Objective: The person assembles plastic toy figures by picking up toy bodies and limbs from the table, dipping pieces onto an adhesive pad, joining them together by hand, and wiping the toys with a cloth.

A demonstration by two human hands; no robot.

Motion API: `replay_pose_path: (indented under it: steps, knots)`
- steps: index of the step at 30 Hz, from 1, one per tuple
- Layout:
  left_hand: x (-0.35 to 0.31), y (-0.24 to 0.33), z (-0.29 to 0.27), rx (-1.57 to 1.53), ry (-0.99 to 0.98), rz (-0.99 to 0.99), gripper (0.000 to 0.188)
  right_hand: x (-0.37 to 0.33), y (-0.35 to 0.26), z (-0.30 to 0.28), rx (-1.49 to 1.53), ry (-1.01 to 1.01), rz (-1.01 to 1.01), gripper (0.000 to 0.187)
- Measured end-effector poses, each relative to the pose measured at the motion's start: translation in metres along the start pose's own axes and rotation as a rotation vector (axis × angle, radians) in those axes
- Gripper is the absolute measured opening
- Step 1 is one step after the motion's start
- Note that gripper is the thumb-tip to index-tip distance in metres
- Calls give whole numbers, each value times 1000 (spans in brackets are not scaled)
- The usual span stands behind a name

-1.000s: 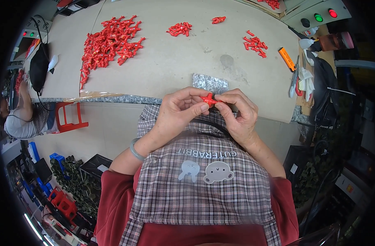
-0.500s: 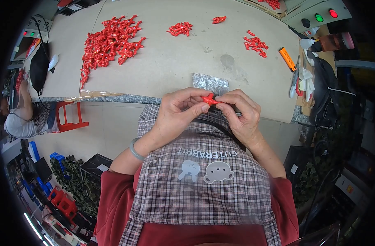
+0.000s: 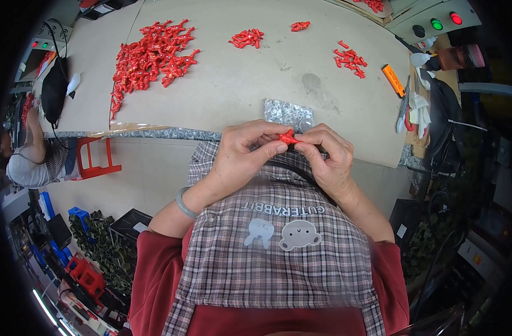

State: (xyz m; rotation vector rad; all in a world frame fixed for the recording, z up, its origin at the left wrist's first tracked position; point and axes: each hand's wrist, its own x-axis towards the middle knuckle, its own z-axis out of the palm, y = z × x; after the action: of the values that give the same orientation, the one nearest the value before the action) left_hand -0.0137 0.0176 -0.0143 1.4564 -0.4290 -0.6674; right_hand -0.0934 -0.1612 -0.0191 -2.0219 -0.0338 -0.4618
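Note:
A small glossy red figurine (image 3: pixel 288 137) is pinched between my two hands, just in front of the table's near edge. My left hand (image 3: pixel 246 147) grips its left end between thumb and fingers. On its right end, the thumb and forefinger of my right hand (image 3: pixel 327 152) are closed. Fingertips cover parts of the figurine, so its exact form is hidden. Right behind my hands, a speckled grey patch (image 3: pixel 288 112) shows at the table edge, with a small clear round piece (image 3: pixel 305 125) beside it.
A large heap of red figurines (image 3: pixel 149 59) covers the table's left part. Smaller groups (image 3: pixel 247 38) lie farther back and right (image 3: pixel 350 58). An orange-handled tool (image 3: pixel 393 80) and scissors (image 3: pixel 402 115) are at the right. Another person (image 3: pixel 34 159) sits far left by a red stool (image 3: pixel 96 159).
The red figurine has turned slightly between my fingertips. My right hand has shifted a little, and more of the clear round piece shows behind it.

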Motion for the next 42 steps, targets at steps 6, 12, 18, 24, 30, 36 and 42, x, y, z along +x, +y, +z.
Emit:
replay_pose_path:
  steps: [6,12,18,24,30,36,42]
  knots:
    - [2,0,-1,4,5,-5,25,1,2,2,8,19,-19,10]
    - [4,2,-2,39,1,27,27,6,-1,-1,10,20,-26,9]
    - [6,7,-1,36,-11,90,37,5,-2,1,51,49,20,8]
    - [5,10,-1,-135,15,-23,35,1,-7,6,189,105,163,9]
    - [5,5,-1,-43,9,43,31,2,-9,3,57,115,25,12]
    - [4,7,2,239,11,196,34,2,-10,4,-45,129,-99,14]
    - [5,9,2,369,49,248,31,1,-11,5,-19,116,-75,14]
